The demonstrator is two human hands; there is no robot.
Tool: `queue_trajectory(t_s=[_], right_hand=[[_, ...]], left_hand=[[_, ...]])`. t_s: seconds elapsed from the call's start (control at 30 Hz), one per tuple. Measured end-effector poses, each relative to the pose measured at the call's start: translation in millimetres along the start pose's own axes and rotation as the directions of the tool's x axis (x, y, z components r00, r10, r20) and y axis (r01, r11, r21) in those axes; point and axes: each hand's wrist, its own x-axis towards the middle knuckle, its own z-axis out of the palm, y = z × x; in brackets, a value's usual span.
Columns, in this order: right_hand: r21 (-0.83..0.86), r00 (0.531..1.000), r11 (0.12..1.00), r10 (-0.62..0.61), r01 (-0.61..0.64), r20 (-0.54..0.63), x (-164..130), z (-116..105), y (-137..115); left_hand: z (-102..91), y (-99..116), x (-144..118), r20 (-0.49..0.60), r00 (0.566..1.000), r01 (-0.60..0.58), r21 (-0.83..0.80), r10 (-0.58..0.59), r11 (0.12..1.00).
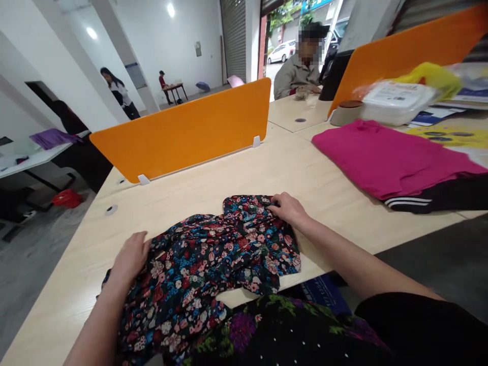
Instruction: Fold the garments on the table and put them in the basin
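Note:
A dark floral garment [198, 259], printed in red, blue, pink and white, lies crumpled along the table's near edge. Gathered folds cross its middle, and its lower part hangs toward my body. At its upper right corner, my right hand [288, 207] pinches the cloth between thumb and fingers. My left hand [132, 254] is closed at the garment's left edge, fingers bent over the fabric and partly hidden. Whether this is a blouse or a dress I cannot tell.
An orange divider [186, 134] stands across the pale wooden table [290, 168]. To the right lie folded magenta clothing [381, 155], a black striped piece [409, 203] and a clear plastic container [398, 101]. A person [301, 71] sits across the table; others are farther back.

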Motion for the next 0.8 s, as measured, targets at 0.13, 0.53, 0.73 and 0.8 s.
queue_trajectory(t_s=[0.13,0.53,0.73,0.8], right_hand=[[0.232,0.956,0.934,-0.234,0.271,-0.176,-3,-11,-13],[0.839,0.871,0.506,-0.3,-0.2,0.389,-42,-3,-35],[-0.087,0.923,0.946,-0.282,0.314,0.264,-35,-51,-37],[-0.313,0.961,0.909,-0.27,0.274,0.058,-20,-94,-40]], left_hand=[[21.0,31,23,-0.058,0.998,-0.048,-0.354,0.03,0.934],[-17.0,9,22,-0.107,0.985,0.029,-0.673,-0.136,0.739],[-93.0,-2,-20,-0.167,0.986,-0.06,-0.221,0.023,0.973],[-116.6,7,-36,-0.163,0.975,-0.157,-0.008,0.153,0.988]])
